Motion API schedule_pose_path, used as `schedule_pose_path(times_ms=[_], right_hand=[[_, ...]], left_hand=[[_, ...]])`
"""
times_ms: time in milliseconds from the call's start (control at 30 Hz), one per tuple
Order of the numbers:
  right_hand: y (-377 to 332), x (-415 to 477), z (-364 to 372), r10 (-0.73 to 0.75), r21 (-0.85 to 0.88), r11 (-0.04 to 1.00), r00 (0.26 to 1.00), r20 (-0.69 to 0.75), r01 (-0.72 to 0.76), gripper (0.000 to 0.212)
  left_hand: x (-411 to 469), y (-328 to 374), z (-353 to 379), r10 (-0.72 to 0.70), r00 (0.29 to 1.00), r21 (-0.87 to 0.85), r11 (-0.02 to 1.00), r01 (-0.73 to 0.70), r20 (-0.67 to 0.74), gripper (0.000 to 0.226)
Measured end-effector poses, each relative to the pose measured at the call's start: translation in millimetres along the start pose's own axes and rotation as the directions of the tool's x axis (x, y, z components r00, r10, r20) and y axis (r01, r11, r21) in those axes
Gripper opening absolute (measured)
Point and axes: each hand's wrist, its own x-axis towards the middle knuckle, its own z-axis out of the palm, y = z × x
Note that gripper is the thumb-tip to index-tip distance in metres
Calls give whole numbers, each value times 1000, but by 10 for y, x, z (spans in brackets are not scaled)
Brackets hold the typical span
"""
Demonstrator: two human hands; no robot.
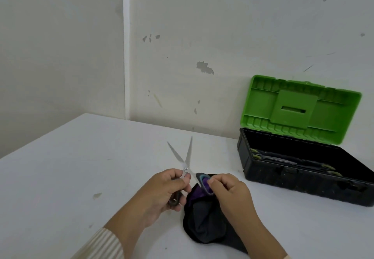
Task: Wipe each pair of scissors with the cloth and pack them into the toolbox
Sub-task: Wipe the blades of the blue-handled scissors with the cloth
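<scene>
Between the two sets of fingers sit the scissors [185,167], blades spread in a V and pointing away from the fingertips. The left hand [162,192] curls round the dark loop, thumb pressed just below the pivot, which looks like a steadying hold. The right hand [228,192] pinches the other loop against a purple fold of the cloth [204,224], probably rubbing it clean. Beyond the right knuckles stands the toolbox [293,180], lid [263,101] up, more scissors inside. No readable lettering anywhere.

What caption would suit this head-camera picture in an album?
Left hand and right hand hold silver-bladed scissors open over a dark cloth, beside an open green-lidded black toolbox.
</scene>
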Motion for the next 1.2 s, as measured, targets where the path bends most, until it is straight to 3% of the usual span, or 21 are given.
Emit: schedule_pose_path(times_ms=[100,233,333,467,567,633,733,800,867,1033,1100,1200], right_hand=[[25,33,-16,2,9,1000,1000,-5,-2,21],[78,64,-10,19,52,998,1000,17,-20,17],[144,153,-124,70,120,991,996,-61,-62,13],[109,235,-355,71,287,958,964,-257,6,29],[-84,157,-312,4,395,915,975,-224,87,30],[-201,34,-147,-99,252,960,989,-108,124,27],[-215,-91,130,-276,-166,943,957,91,288,17],[-145,-46,185,-348,-310,879,932,101,362,12],[-132,6,164,-387,-396,845,922,9,359,10],[-115,-37,152,-367,-376,853,928,59,361,10],[-82,-5,153,-397,-408,836,918,14,368,10],[-103,-23,176,-335,-301,898,942,-1,320,12]], left_hand=[[28,-33,-55,-2,998,56,998,6,-70,22],[30,-32,-100,4,992,99,995,9,-130,23],[24,5,-183,42,993,183,983,-21,-109,23],[25,21,-250,43,998,285,958,-30,-42,23],[37,-8,-188,53,998,338,941,-38,-35,22],[44,-44,-112,71,997,354,934,-52,-43,24],[42,-96,-18,109,993,366,927,-83,-51,26],[38,-107,19,133,990,399,912,-100,-54,25],[34,-106,38,150,987,417,902,-114,-55,27],[27,-130,68,162,986,430,894,-126,-49,29],[31,-138,75,174,984,446,885,-135,-48,31],[27,-131,83,178,983,445,885,-139,-48,31]])
